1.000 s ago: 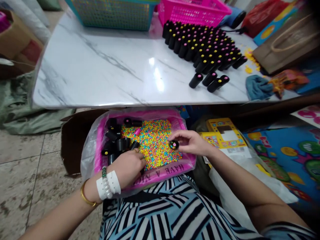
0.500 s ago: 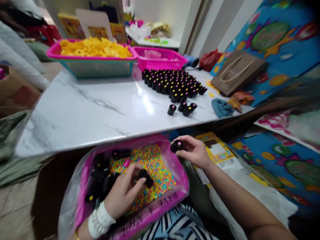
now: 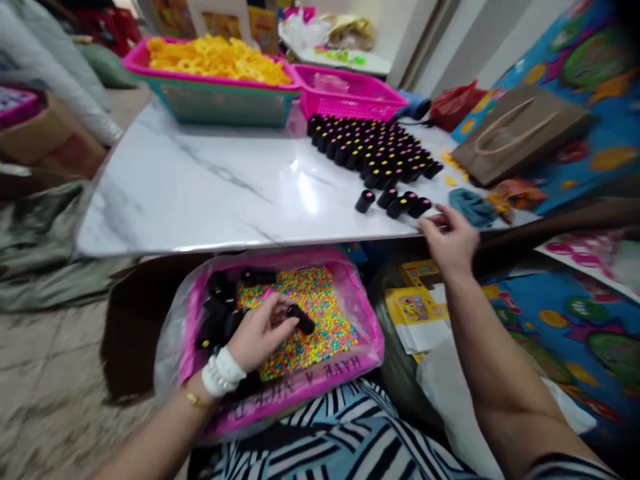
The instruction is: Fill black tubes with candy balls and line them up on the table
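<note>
My left hand [image 3: 265, 327] is closed on a small black cylinder [image 3: 301, 320], held tilted over the pink tray [image 3: 373, 357]. Tiny multicoloured beads [image 3: 320, 293] fill much of that tray, and several more black cylinders [image 3: 217, 307] lie heaped on its left side. My right hand [image 3: 453, 243] is at the table's front edge, thumb and fingers apart with nothing between them. Just left of its fingertips stands a black cylinder with a pink top [image 3: 421, 207], in a small loose group. Behind this group, many black cylinders with pink or yellow tops [image 3: 375, 147] stand packed in rows.
On the white marbled table [image 3: 200, 200] stand a teal and pink basket [image 3: 225, 103] of yellow pieces and a pink basket [image 3: 350, 103]. A brown paper bag [image 3: 520, 133] and a blue cloth [image 3: 470, 207] lie at the right. Yellow printed boxes [image 3: 410, 305] sit below the table.
My right hand has moved up from beside the tray to the table, and the pink-topped cylinder it held now stands there, released. My left hand still holds its cylinder over the beads.
</note>
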`<control>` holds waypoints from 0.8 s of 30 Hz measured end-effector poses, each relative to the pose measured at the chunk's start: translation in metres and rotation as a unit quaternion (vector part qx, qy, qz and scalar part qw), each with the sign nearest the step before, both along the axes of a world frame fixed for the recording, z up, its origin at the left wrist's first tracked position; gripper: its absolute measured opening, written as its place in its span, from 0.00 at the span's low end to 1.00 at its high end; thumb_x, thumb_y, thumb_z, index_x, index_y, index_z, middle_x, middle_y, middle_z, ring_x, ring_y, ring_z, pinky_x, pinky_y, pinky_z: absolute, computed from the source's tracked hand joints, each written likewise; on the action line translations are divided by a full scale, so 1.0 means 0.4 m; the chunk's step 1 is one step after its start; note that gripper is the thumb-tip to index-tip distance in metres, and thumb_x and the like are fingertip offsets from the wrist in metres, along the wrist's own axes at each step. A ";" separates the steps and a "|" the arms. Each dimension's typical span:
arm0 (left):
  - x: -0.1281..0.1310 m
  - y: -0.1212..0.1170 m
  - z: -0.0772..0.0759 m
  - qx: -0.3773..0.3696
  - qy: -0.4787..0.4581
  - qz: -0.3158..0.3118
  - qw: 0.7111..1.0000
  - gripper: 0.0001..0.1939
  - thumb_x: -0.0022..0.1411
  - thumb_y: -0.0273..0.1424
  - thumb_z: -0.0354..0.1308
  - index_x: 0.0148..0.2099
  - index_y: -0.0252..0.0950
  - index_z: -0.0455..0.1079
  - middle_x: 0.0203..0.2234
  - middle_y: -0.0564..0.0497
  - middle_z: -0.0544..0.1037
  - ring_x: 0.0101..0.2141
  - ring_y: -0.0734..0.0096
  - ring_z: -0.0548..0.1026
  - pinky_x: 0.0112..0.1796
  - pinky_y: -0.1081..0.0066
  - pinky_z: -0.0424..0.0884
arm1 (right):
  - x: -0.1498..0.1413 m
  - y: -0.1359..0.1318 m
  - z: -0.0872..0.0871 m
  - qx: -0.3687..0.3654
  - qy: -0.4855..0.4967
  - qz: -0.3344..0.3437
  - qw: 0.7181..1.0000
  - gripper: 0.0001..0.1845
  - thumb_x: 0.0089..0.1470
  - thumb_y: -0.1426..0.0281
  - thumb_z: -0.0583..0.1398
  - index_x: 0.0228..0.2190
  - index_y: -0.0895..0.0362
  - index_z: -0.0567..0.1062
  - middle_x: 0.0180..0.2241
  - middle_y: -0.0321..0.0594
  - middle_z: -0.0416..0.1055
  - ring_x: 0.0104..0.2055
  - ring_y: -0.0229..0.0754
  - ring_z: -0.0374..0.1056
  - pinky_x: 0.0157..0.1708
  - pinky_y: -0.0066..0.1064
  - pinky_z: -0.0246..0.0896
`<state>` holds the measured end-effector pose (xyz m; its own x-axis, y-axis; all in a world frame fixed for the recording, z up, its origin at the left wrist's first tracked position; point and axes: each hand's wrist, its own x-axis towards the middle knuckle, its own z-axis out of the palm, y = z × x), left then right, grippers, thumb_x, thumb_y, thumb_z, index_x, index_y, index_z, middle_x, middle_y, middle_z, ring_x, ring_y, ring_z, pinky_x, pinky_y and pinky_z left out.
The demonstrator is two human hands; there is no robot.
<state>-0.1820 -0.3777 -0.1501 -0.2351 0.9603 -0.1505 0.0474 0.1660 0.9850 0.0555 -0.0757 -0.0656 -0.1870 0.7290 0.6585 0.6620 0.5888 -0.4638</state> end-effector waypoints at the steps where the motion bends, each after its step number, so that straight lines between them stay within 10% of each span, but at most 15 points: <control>1: -0.004 0.000 0.002 -0.016 -0.087 0.012 0.996 0.14 0.59 0.36 0.59 0.44 0.37 0.62 0.34 0.50 0.75 0.34 0.68 0.76 0.35 0.67 0.75 | -0.003 -0.044 -0.009 0.016 0.008 0.013 1.000 0.23 0.51 0.63 0.62 0.49 0.56 0.74 0.35 0.40 0.74 0.35 0.44 0.69 0.40 0.38 0.66; 4: -0.020 0.001 0.004 -0.067 -0.304 0.030 0.950 0.16 0.57 0.36 0.62 0.42 0.34 0.63 0.33 0.50 0.75 0.33 0.68 0.77 0.34 0.66 0.77 | -0.030 -0.206 -0.039 -0.050 -0.069 0.215 0.973 0.23 0.55 0.65 0.61 0.53 0.52 0.71 0.38 0.41 0.72 0.36 0.42 0.69 0.41 0.37 0.66; 8: -0.023 0.009 0.006 -0.094 -0.393 -0.007 0.915 0.16 0.54 0.34 0.66 0.40 0.31 0.66 0.31 0.47 0.76 0.31 0.70 0.77 0.32 0.69 0.76 | -0.127 -0.381 -0.102 -0.209 -0.187 0.515 0.810 0.37 0.54 0.61 0.64 0.61 0.54 0.61 0.37 0.41 0.70 0.32 0.38 0.66 0.33 0.31 0.65; 15: 0.001 0.001 0.011 -0.091 -0.393 -0.047 0.914 0.17 0.53 0.39 0.66 0.36 0.30 0.69 0.30 0.47 0.77 0.25 0.75 0.75 0.27 0.74 0.73 | -0.233 -0.437 -0.147 -0.343 -0.188 0.525 0.756 0.44 0.46 0.55 0.68 0.59 0.55 0.60 0.26 0.31 0.68 0.26 0.36 0.64 0.27 0.28 0.62; 20: -0.015 -0.019 0.009 -0.109 -0.458 -0.009 0.882 0.19 0.53 0.41 0.67 0.36 0.30 0.69 0.31 0.45 0.78 0.32 0.65 0.79 0.33 0.67 0.77 | -0.225 -0.406 -0.111 -0.208 -0.199 0.564 0.774 0.35 0.53 0.59 0.65 0.60 0.50 0.62 0.55 0.48 0.63 0.54 0.49 0.63 0.50 0.42 0.65; 24: -0.016 -0.022 0.005 -0.109 -0.395 -0.013 0.912 0.22 0.53 0.44 0.66 0.40 0.31 0.68 0.30 0.49 0.77 0.30 0.71 0.77 0.31 0.69 0.76 | -0.227 -0.403 -0.134 -0.124 -0.222 0.585 0.770 0.23 0.59 0.64 0.59 0.56 0.53 0.67 0.49 0.48 0.70 0.50 0.46 0.67 0.49 0.40 0.67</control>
<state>-0.1883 -0.3863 -0.1482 0.0515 0.8908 -0.4515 -0.6565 0.3709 0.6569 -0.0352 -0.2370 -0.1194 -0.9780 -0.0164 0.2079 -0.1287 0.8318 -0.5399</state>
